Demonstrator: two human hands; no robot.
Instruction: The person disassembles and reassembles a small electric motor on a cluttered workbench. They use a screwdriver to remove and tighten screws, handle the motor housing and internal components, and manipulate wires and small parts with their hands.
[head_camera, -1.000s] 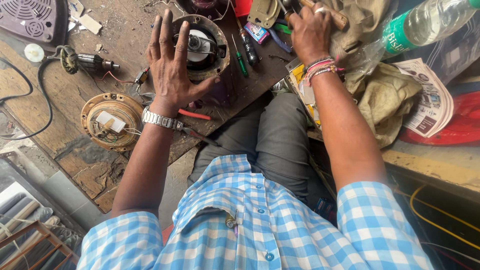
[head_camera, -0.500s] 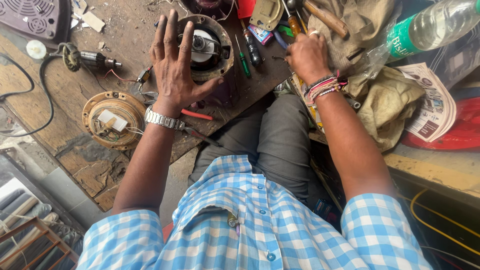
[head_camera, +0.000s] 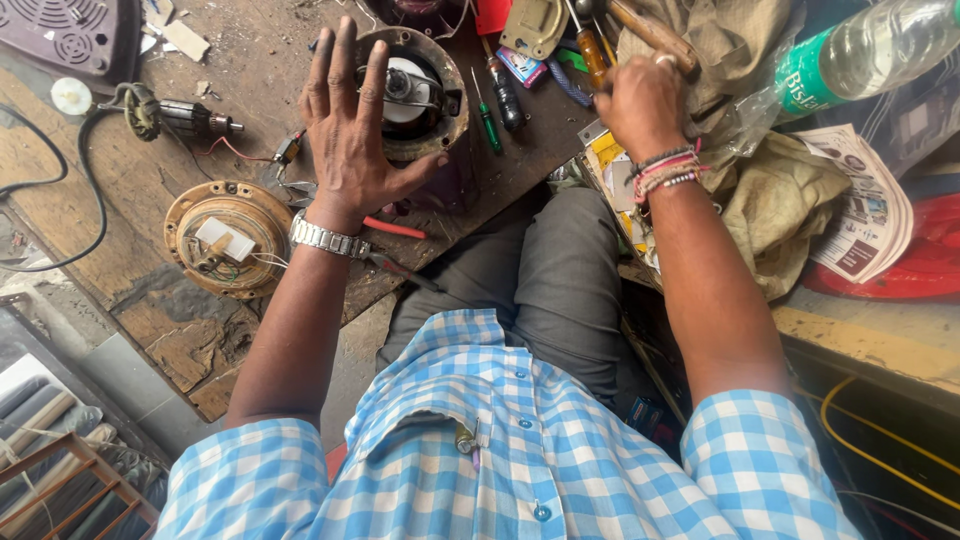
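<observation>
The fingers of the left hand (head_camera: 352, 135) were spread flat and released, laid over the near rim of a round motor housing (head_camera: 425, 92) with a white core, gripping nothing. That housing sat at the far middle of the wooden bench (head_camera: 150, 190), near its right edge. A metal watch (head_camera: 322, 238) circled the left wrist, and red-handled pliers (head_camera: 385, 228) lay just beside it at the bench's near edge.

The right hand (head_camera: 640, 100) was clenched, knuckles up, beside a wooden-handled tool (head_camera: 650, 35) on the crumpled cloth (head_camera: 770, 190); whether the fingers gripped anything could not be told. Beaded bracelets (head_camera: 665, 172) ringed that wrist.

A green-handled screwdriver (head_camera: 487, 112) and a dark-handled one (head_camera: 505, 85) lay between the hands on the bench's right side. A second round motor plate (head_camera: 222, 238) with wires rested toward the near left edge, and a small armature (head_camera: 180, 118) with a cable lay toward the far left. A plastic bottle (head_camera: 870, 50) lay at the far right, above a folded newspaper (head_camera: 865, 215).
</observation>
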